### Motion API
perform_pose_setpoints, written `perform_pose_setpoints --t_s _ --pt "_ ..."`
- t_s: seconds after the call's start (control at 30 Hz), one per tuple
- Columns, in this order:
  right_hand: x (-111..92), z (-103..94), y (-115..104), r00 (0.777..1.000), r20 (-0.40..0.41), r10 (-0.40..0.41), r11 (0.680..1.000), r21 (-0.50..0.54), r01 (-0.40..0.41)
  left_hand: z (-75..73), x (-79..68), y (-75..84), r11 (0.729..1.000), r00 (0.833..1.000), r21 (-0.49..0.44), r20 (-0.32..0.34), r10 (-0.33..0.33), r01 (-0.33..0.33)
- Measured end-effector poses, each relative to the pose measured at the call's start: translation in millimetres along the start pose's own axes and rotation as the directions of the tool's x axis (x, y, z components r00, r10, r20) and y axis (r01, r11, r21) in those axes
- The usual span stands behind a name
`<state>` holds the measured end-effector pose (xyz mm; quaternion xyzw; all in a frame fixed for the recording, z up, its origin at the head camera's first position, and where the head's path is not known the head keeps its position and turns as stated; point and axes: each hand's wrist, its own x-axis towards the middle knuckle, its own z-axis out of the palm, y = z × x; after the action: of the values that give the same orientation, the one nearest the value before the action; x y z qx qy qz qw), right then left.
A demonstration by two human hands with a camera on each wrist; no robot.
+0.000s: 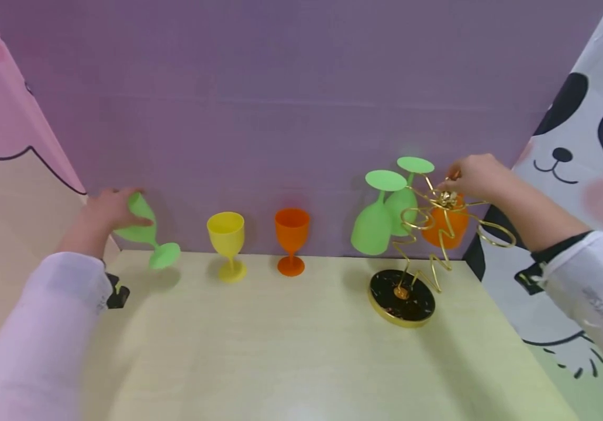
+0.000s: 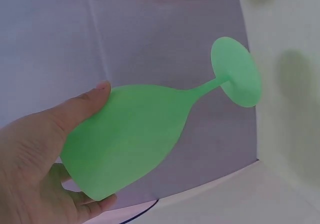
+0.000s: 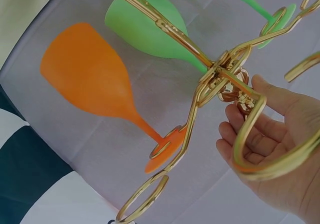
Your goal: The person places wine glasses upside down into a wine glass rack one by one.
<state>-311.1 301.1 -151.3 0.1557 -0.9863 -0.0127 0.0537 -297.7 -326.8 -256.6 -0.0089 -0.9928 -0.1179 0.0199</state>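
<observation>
My left hand (image 1: 106,211) grips a green plastic goblet (image 2: 130,134) round its bowl near the rim, the thumb on one side and fingers on the other. The goblet is tilted, its foot (image 1: 165,255) low and to the right, above the table. At the right, my right hand (image 1: 482,176) pinches the gold flower-like ornament (image 1: 447,200) atop a gold wire goblet rack (image 3: 192,101). Upside down on the rack hang two green goblets (image 1: 372,228) and an orange goblet (image 3: 87,74), their feet in the wire loops. Other wire loops hold nothing.
A yellow goblet (image 1: 226,234) and another orange goblet (image 1: 292,231) stand upright along the back of the pale table (image 1: 280,351). The rack's round black base (image 1: 401,295) sits at the right. A purple backdrop (image 1: 280,117) rises behind, with a panda-printed panel (image 1: 569,234) to the right.
</observation>
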Motion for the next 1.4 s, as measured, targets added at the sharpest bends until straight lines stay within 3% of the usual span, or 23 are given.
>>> perform_pose_setpoints --t_s 0.3,0.73,1.17,1.4 --pt "-2 -0.2 -1 1.0 -0.005 0.028 0.999 0.023 -0.027 -28.5 -7.2 7.9 1.0 0.999 -0.016 -0.041 0.0 -0.001" --pt "0 5.2 2 0.999 -0.013 0.029 0.999 0.033 -0.029 -63.4 -25.3 29.0 0.998 0.979 -0.067 -0.203 -0.009 -0.005" --pt "-4 3.1 2 0.999 -0.01 0.051 0.998 0.045 -0.05 -72.7 -34.8 53.9 0.985 0.966 -0.168 -0.258 0.004 -0.049" --pt "-9 -6.1 -1 0.995 -0.094 0.03 0.993 0.113 -0.019 -63.9 -38.7 69.3 0.958 0.964 -0.28 -0.265 -0.013 -0.064"
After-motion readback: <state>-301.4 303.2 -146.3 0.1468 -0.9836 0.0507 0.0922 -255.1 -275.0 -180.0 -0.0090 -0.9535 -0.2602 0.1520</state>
